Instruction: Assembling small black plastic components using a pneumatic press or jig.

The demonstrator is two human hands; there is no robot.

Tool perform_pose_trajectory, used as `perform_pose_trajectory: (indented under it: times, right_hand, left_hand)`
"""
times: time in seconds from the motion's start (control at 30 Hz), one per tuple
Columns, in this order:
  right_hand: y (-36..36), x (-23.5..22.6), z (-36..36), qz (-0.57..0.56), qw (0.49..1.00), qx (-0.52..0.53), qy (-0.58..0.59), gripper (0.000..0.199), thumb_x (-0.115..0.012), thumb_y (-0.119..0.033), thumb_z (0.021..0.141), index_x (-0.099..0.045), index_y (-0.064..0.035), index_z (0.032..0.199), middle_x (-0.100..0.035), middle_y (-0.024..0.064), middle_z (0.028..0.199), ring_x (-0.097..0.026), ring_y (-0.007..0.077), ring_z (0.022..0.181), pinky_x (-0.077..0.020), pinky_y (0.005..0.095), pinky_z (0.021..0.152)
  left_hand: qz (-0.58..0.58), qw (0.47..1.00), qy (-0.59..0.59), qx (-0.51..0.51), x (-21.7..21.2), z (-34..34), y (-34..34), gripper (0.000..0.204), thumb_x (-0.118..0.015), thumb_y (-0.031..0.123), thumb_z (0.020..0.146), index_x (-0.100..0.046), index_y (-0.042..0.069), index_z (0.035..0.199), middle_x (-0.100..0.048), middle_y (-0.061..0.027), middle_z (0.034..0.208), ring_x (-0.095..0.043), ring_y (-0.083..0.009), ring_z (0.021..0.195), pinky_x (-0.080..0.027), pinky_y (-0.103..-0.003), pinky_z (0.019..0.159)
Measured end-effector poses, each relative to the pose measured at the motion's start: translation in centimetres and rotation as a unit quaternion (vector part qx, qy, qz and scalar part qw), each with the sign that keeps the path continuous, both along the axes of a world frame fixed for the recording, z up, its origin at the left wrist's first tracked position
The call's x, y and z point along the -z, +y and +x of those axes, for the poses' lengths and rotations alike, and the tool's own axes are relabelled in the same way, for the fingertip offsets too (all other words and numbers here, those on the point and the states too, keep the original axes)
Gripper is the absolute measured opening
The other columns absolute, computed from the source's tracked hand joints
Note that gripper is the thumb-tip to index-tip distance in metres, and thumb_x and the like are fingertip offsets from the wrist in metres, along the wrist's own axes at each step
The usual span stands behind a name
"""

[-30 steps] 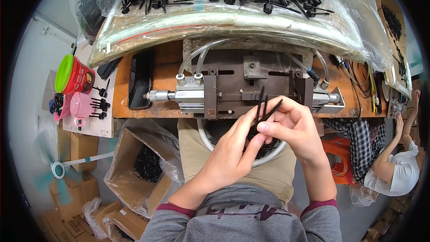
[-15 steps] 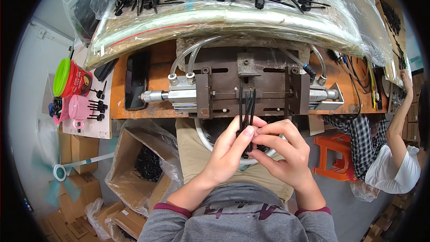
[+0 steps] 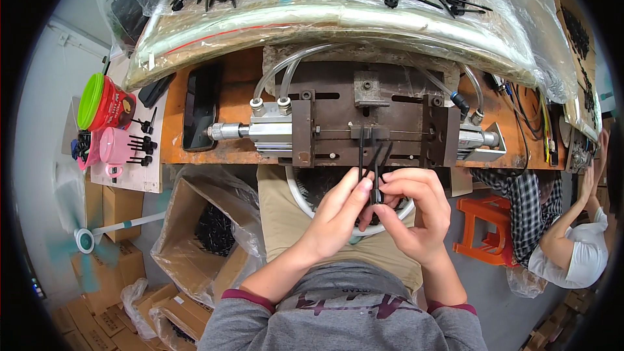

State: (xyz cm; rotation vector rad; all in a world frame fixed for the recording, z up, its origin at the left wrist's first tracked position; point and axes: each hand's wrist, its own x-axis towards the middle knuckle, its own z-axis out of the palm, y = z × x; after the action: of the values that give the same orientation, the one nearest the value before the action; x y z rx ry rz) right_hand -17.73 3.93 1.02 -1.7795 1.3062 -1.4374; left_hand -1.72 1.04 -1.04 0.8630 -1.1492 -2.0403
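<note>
At centre frame, a left hand (image 3: 335,218) pinches slim black plastic stems (image 3: 361,156); the right hand (image 3: 419,221), nearly closed, grips one's knobbed end (image 3: 377,196) (too loose a pinch could drop it).

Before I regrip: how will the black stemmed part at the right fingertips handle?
The black stemmed part is probably stiff: slim, yet it looks nearly straight. Likely light, seemingly pinched just by fingertips of the right hand. Maybe head-heavy: one end is thicker.

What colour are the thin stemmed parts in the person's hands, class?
The thin stemmed parts are black, as the head view shows best.
</note>
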Motion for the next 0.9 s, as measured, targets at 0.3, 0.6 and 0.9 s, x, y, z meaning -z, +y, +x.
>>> perform_pose_trajectory:
  times: [0.3, 0.6, 0.9]
  right_hand:
    - [-1.2, 0.1, -0.6, -0.124, 0.962, 0.024, 0.242, 0.031, -0.073, 0.006, 0.072, -0.06, 0.0054, 0.1, -0.059, 0.0237, 0.122, -0.065, 0.0358, 0.101, -0.0553, 0.0404, 0.084]
    - [-2.1, 0.6, 0.1, -0.083, 0.894, 0.007, 0.44, 0.024, -0.061, -0.01, 0.078, -0.059, 0.0036, 0.098, -0.058, 0.0243, 0.127, -0.063, 0.0203, 0.081, -0.0509, 0.0339, 0.078]
    - [-3.1, 0.3, 0.2, -0.094, 0.893, -0.031, 0.44, 0.032, -0.061, -0.01, 0.075, -0.061, 0.005, 0.103, -0.06, 0.0216, 0.124, -0.063, 0.0245, 0.093, -0.0521, 0.0352, 0.082]
  left_hand:
    - [-0.071, 0.991, -0.093, -0.064, 0.9, 1.6, 0.8, 0.021, -0.04, 0.021, 0.105, -0.05, 0.003, 0.098, -0.05, -0.0032, 0.086, -0.049, -0.0079, 0.068, -0.042, -0.022, 0.057]
    - [-0.17, 0.973, -0.077, -0.139, -1.0, 2.5, 0.9, 0.023, -0.04, 0.02, 0.105, -0.049, 0.002, 0.094, -0.053, -0.0094, 0.093, -0.05, -0.0121, 0.076, -0.044, -0.025, 0.065]
    - [-0.111, 0.983, -0.049, -0.139, -1.6, 2.2, 1.4, 0.02, -0.043, 0.018, 0.104, -0.049, 0.001, 0.096, -0.056, -0.0094, 0.082, -0.051, -0.0115, 0.07, -0.043, -0.024, 0.062]
